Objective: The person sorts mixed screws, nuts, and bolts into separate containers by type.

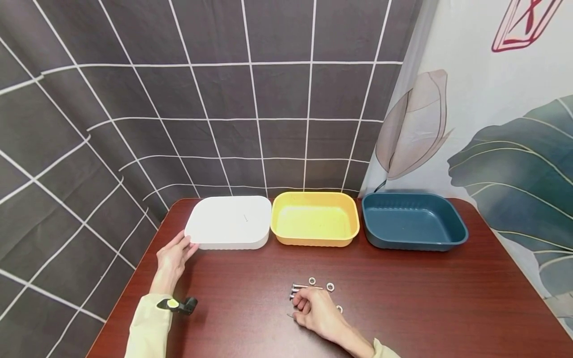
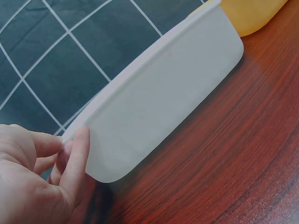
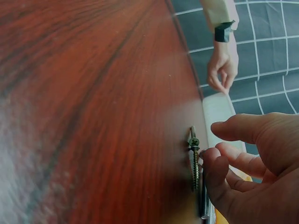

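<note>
My left hand (image 1: 171,258) pinches the near left corner of a white plastic bin (image 1: 233,245), its fingers and thumb at the rim. Inside that bin lies one small screw (image 1: 245,218). My right hand (image 1: 320,314) is low over the table among loose hardware, with thumb and forefinger apart in the right wrist view. Close to its fingertips lies a small screw (image 1: 290,315), partly hidden by the hand. Beyond the fingers are several bolts (image 1: 301,286), and a threaded screw (image 3: 195,163) shows in the right wrist view.
A yellow bin (image 1: 313,242) stands beside the white one, and a dark blue bin (image 1: 416,245) is at the right. Nuts (image 1: 330,287) lie around the right hand on the brown table (image 1: 233,298). A gridded dark curtain (image 1: 277,89) hangs behind.
</note>
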Tool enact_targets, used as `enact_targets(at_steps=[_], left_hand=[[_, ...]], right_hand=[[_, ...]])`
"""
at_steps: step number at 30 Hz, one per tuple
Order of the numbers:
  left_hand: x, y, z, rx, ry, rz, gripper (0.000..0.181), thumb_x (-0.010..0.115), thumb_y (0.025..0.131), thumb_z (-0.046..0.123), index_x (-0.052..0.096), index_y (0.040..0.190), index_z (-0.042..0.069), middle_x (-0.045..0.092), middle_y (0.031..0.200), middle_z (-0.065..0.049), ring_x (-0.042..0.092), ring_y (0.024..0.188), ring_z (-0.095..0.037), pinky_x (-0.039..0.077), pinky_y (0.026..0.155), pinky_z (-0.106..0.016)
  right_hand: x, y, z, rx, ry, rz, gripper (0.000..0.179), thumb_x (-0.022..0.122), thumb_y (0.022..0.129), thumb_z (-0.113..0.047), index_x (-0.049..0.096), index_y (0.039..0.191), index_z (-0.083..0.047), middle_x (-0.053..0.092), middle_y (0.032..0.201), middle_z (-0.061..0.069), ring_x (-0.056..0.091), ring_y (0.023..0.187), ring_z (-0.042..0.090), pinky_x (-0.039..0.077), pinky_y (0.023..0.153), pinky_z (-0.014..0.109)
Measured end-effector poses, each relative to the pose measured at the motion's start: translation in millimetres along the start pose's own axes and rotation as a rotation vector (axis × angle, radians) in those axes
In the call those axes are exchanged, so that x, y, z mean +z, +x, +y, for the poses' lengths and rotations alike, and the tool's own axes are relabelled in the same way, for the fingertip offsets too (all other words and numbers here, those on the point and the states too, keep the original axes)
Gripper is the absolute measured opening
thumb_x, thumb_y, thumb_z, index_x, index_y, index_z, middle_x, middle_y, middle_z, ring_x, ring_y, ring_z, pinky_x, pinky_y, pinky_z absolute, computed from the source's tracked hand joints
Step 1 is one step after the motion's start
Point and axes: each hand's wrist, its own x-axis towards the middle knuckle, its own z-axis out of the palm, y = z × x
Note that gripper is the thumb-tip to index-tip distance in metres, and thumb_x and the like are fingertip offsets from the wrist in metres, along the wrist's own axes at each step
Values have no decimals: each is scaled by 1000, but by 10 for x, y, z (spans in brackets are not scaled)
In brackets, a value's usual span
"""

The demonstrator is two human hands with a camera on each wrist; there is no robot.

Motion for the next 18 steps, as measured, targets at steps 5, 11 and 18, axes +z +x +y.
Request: enact_targets(at_steps=[5, 11, 18], left_hand=[[-2, 4, -1, 3, 2, -2, 54, 56, 98, -5, 41, 149, 0, 66, 77, 13, 67, 73, -7, 60, 83, -26], [-4, 8, 1, -3, -5, -6, 54, 55, 98, -5, 40, 150, 0, 66, 77, 12, 67, 73, -7, 60, 83, -26], [-1, 3, -1, -1, -1, -2, 54, 56, 98, -4, 40, 150, 1, 66, 78, 13, 67, 74, -7, 60, 84, -26]], right_hand=[[50, -12, 9, -35, -52, 12, 25, 83, 68, 3, 65, 79, -10, 56, 74, -8, 53, 63, 1, 50, 55, 14], [79, -19, -1, -33, -106, 8, 25, 84, 67, 2, 65, 78, -11, 54, 74, -9, 52, 66, 1, 49, 56, 14], [95, -21, -36, -27, -257, -3, 24, 80, 66, 2, 65, 71, -16, 50, 71, -13, 46, 64, -3, 45, 52, 14]])
